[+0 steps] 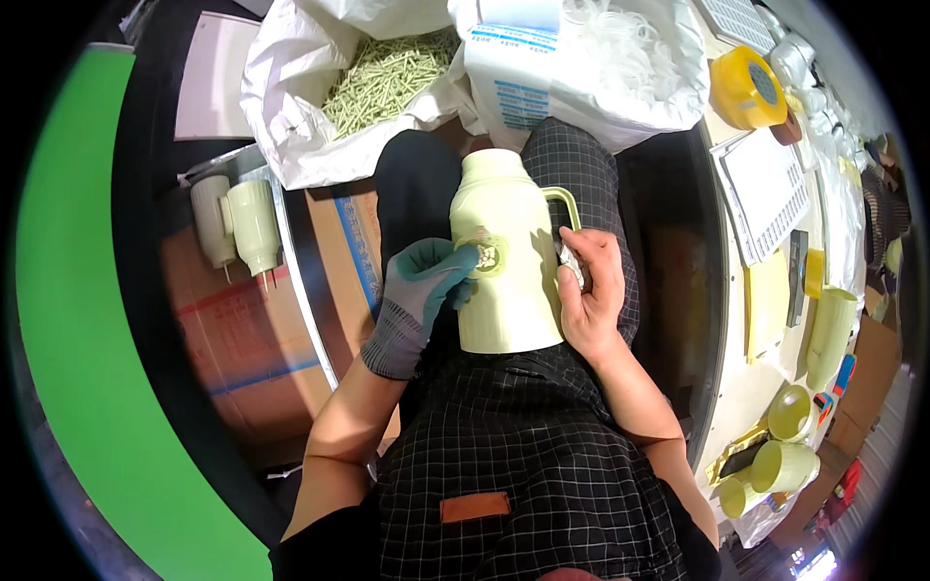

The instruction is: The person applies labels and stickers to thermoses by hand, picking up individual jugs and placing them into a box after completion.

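Note:
A pale yellow-green thermos jug (507, 300) lies on my lap, its neck away from me and its loop handle on the right. On its body is a round emblem (488, 255) with a darker rim. My left hand (434, 273), in a grey and teal work glove, has thumb and forefinger pressed together at the emblem's left edge. Whatever they pinch there is hidden. My bare right hand (593, 295) is beside the jug below the handle, fingers closed round a small crumpled silvery-white piece (572, 263).
White sacks of green pin-like parts (392, 82) and clear plastic rings (620, 48) stand ahead. The right-hand bench holds yellow tape (748, 87), printed sheets (762, 194) and several green cups (783, 468). Left are two jug bodies (254, 228) and a green strip (87, 290).

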{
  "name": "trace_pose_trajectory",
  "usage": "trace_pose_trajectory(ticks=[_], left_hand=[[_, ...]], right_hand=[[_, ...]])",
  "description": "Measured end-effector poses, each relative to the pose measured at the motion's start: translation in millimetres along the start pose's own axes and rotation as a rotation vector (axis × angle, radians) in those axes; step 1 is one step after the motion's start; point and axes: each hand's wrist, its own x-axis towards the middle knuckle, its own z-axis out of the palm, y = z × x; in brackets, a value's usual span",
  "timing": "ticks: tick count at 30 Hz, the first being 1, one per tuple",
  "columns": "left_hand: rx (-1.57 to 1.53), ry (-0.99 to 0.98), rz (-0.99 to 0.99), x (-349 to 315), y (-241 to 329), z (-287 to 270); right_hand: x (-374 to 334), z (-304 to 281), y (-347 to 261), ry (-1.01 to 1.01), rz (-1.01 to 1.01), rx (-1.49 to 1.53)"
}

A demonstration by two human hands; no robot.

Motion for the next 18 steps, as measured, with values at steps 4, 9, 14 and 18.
trace_pose_trajectory(ticks=[4,9,14,18], left_hand=[[-0.013,-0.026,-0.073,-2,2,4],[0.109,0.021,-0.017,0,-3,14],[0.864,0.186,0.202,-2,-13,-2],[0.775,0.136,0.443,-5,-42,-41]], right_hand=[[8,-5,-6,0.012,-0.159,-0.097],[11,-6,-24,-0.19,-0.265,-0.138],[2,-27,-42,-0.503,-0.269,-0.159],[-11,-44,-40,-0.35,-0.324,-0.41]])
